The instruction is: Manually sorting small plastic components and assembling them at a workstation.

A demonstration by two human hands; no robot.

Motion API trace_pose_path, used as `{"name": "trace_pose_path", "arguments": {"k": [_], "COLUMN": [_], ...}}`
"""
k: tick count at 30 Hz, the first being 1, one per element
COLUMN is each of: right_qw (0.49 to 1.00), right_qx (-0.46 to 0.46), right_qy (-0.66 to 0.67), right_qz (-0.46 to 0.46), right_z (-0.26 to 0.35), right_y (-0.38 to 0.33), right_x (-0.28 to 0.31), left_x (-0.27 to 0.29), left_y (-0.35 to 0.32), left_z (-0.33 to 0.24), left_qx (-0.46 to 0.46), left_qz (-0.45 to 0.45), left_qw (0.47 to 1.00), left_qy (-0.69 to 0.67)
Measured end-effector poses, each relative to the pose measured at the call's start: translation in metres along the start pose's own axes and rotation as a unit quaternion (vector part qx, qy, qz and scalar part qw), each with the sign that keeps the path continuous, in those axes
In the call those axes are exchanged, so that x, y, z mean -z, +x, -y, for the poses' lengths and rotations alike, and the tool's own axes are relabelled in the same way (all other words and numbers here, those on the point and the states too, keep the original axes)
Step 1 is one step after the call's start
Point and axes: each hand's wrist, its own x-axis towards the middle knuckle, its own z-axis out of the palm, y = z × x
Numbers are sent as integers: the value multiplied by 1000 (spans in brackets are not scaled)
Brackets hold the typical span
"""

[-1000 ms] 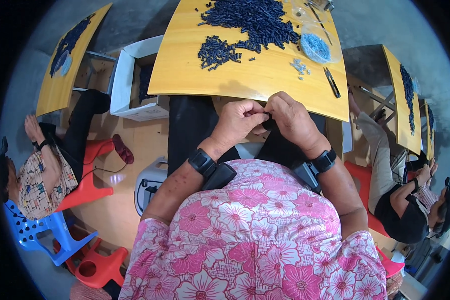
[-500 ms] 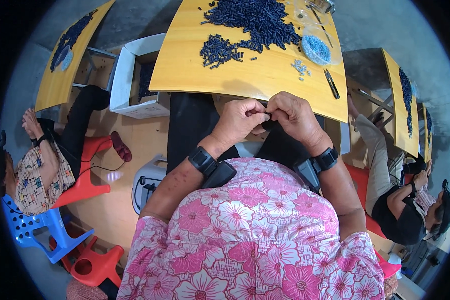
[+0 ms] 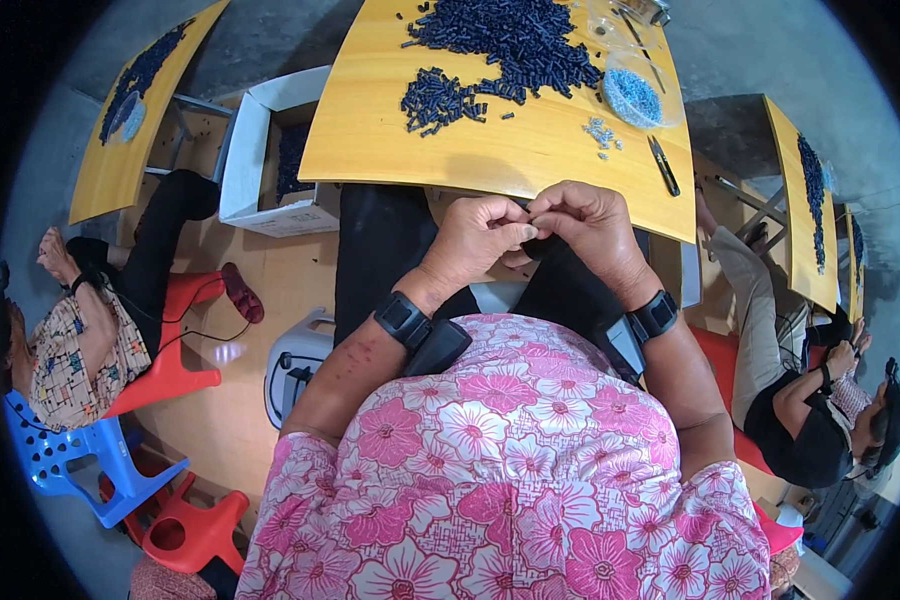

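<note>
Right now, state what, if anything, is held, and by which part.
Cannot be told: the left hand and right hand meet, fingers hiding anything between.

- A small assembly workshop is suggested by the layout.
- Dark pieces [image 3: 500, 50] are heaped on a yellow tabletop [image 3: 370, 150], with snips [image 3: 664, 167] and a clear tub [image 3: 673, 108] of blue bits [image 3: 630, 97] laid out nearby.
- Similar heaps [image 3: 142, 80] are carried by a left tabletop [image 3: 95, 195] and a right tabletop [image 3: 799, 240], each with a seated person [image 3: 90, 355] beside it.
- Plastic stools [image 3: 165, 380] are used as seats.
- An open carton [image 3: 240, 170] is placed alongside.
</note>
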Motion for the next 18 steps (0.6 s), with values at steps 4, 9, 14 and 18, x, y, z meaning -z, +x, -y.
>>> {"name": "trace_pose_path", "arguments": {"k": [4, 9, 14, 18], "right_qw": [995, 997, 992, 989], "right_qx": [-11, 28, 96, 116], "right_qy": [94, 48, -48, -61], "right_qz": [-24, -52, -71, -72], "right_z": [-7, -7, -13, -14], "right_y": [-4, -9, -8, -7], "right_x": [-4, -12, -14, -16], "left_x": [3, 5, 3, 2], "left_y": [0, -1, -1, -1], "left_z": [3, 7, 6, 6], "left_qx": [-19, -32, 5, 12], "left_qz": [8, 4, 4, 1], "left_qw": [998, 998, 996, 994], "left_qy": [-57, -61, -83, -107]}}
